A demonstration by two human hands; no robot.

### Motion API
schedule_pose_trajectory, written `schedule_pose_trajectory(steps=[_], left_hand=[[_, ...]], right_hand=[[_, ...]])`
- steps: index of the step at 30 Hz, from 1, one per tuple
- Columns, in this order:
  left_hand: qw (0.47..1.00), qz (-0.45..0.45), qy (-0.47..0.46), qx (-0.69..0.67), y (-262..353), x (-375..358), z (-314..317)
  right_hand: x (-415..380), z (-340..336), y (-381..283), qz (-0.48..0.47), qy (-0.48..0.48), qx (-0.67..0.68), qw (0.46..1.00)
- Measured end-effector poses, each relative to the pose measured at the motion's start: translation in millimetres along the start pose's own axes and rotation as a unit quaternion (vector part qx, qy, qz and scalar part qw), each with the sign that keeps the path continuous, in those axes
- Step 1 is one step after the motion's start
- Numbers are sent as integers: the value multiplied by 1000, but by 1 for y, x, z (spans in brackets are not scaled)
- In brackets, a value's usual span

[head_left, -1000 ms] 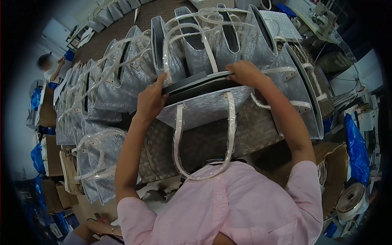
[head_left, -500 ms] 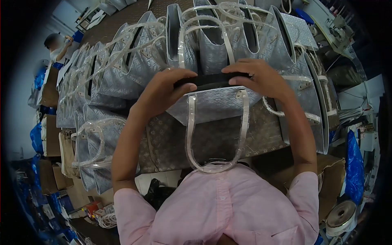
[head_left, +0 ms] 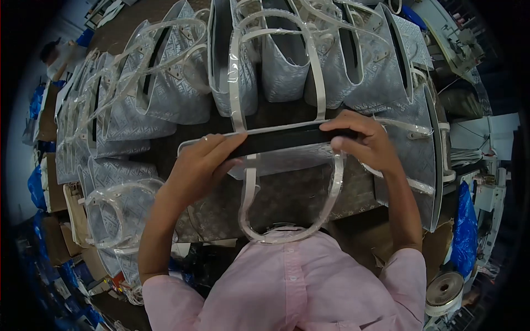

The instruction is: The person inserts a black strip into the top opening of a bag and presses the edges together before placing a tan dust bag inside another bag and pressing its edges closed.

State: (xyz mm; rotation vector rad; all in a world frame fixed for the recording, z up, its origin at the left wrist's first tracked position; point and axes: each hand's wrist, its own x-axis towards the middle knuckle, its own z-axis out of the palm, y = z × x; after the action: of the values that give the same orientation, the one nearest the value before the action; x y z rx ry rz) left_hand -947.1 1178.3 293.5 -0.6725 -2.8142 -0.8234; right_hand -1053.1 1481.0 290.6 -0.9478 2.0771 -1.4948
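A silver patterned tote bag (head_left: 287,159) stands in front of my chest, its black-edged opening facing up. My left hand (head_left: 208,160) grips the left end of the rim, fingers on top and thumb below. At the right end, my right hand (head_left: 361,138) pinches the black strip between fingers and thumb. One clear-wrapped white handle (head_left: 247,193) hangs toward my shirt; the other stands up at the far side.
Several similar silver bags (head_left: 284,71) stand in a row behind, with more at the left (head_left: 118,198) and right (head_left: 408,132). The brown patterned table (head_left: 353,190) lies beneath. A person (head_left: 58,58) is at far left. A sewing machine (head_left: 469,41) is at upper right.
The bag's opening looks wider and my hands are farther apart, my left hand lower. The far handle now shows upright. The whole view has shifted slightly.
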Motion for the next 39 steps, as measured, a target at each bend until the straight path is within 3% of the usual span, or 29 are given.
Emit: schedule_pose_trajectory(steps=[4,6,9,10,14,17,18,21,22,24,25,27,29,33,36,38,39], left_hand=[[995,-67,-25,-66,3,-8,-10],[988,-94,-54,-112,2,-12,-7],[982,-115,-73,-130,6,-18,0],[972,-173,-87,-136,6,-21,3],[909,-350,-116,-194,17,-23,5],[887,-391,-112,-218,23,-19,9],[883,-394,-120,-224,22,-20,10],[861,-422,-172,-225,20,-24,9],[871,-404,-147,-237,19,-25,11],[879,-415,-129,-197,17,-33,3],[882,-401,-130,-211,15,-32,8],[888,-379,-119,-233,9,-29,10],[855,-412,-177,-263,8,-29,10],[876,-372,-182,-247,9,-27,11],[894,-353,-146,-234,14,-20,15],[856,-437,-171,-219,16,-18,13],[858,-431,-170,-222,16,-19,14]], right_hand=[[-5,2,-1,-10,3,-125,992],[-13,10,-4,22,-8,-120,992],[-22,19,4,-4,19,-171,985],[-24,18,5,6,12,-173,985],[-26,13,-5,148,-23,-143,978],[-31,14,-3,254,-35,-67,964],[-34,14,-2,299,-30,-4,954],[-29,15,-5,337,-51,-55,938],[-25,14,-7,375,-59,-43,924],[-23,42,-21,407,174,34,896],[-23,45,-15,392,164,61,903],[-30,28,-4,391,56,19,919],[-31,26,-4,396,31,10,918],[-26,26,-2,388,-9,12,921],[-22,15,-4,360,-58,-103,925],[-20,14,-4,373,-77,-74,922],[-22,14,-4,374,-72,-79,921]])
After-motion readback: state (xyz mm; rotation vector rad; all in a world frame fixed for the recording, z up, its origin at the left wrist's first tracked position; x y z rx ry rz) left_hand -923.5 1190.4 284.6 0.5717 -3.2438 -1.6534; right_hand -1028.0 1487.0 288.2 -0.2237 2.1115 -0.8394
